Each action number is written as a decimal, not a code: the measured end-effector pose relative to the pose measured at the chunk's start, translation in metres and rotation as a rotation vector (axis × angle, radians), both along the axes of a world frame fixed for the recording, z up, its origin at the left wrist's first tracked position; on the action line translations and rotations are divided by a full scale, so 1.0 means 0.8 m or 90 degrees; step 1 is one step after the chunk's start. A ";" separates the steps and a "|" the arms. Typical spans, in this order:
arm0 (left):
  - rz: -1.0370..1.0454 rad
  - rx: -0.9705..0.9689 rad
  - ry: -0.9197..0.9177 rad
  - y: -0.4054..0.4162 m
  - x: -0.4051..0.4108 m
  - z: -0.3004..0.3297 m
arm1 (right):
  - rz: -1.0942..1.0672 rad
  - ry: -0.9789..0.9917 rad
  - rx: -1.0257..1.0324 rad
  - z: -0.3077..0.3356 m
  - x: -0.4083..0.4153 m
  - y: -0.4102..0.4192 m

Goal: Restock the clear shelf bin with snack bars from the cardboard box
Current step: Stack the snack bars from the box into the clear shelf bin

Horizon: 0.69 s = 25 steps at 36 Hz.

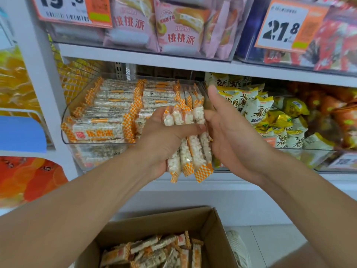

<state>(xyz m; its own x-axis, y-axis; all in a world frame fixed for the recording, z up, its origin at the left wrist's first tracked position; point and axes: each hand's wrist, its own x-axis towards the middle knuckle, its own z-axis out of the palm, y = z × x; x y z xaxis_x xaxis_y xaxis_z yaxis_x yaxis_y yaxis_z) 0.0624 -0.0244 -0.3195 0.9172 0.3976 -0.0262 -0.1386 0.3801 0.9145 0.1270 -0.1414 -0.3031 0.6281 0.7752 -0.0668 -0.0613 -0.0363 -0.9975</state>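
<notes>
Your left hand [162, 136] grips a bundle of bars [190, 144], right hand [229, 132] open beside it; bin [66, 120] nearly full, box [210, 223] partly filled.

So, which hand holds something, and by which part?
Left hand grips a bundle of snack bars around their middle; right hand holds nothing.

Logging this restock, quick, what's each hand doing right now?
Left hand: grips a bunch of snack bars.
Right hand: open, beside the bars.

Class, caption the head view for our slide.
Left hand grips orange-checked puffed-rice snack bars before the clear plastic shelf bin.
</notes>
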 end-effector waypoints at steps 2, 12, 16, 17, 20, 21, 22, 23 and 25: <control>0.012 0.008 -0.016 0.002 0.002 0.002 | -0.023 -0.044 -0.054 0.006 -0.010 -0.001; 0.119 -0.046 -0.006 0.011 0.012 -0.003 | -0.073 -0.540 -0.207 -0.012 -0.035 0.001; 0.009 -0.081 0.043 0.016 0.006 0.007 | -0.090 -0.602 -0.243 -0.014 -0.027 0.003; -0.007 -0.086 0.037 0.019 0.005 0.010 | -0.085 -0.605 -0.247 -0.013 -0.023 0.000; -0.023 -0.054 0.001 0.028 0.005 0.011 | -0.079 -0.609 -0.242 -0.008 -0.017 -0.007; -0.021 -0.053 -0.006 0.029 0.005 0.011 | -0.088 -0.603 -0.227 -0.006 -0.018 -0.008; -0.013 -0.061 -0.011 0.030 0.005 0.012 | -0.100 -0.598 -0.211 -0.007 -0.019 -0.008; 0.000 -0.071 -0.016 0.030 0.006 0.012 | -0.113 -0.603 -0.199 -0.007 -0.022 -0.008; 0.015 -0.081 -0.025 0.027 0.006 0.013 | -0.141 -0.641 -0.214 -0.009 -0.027 -0.006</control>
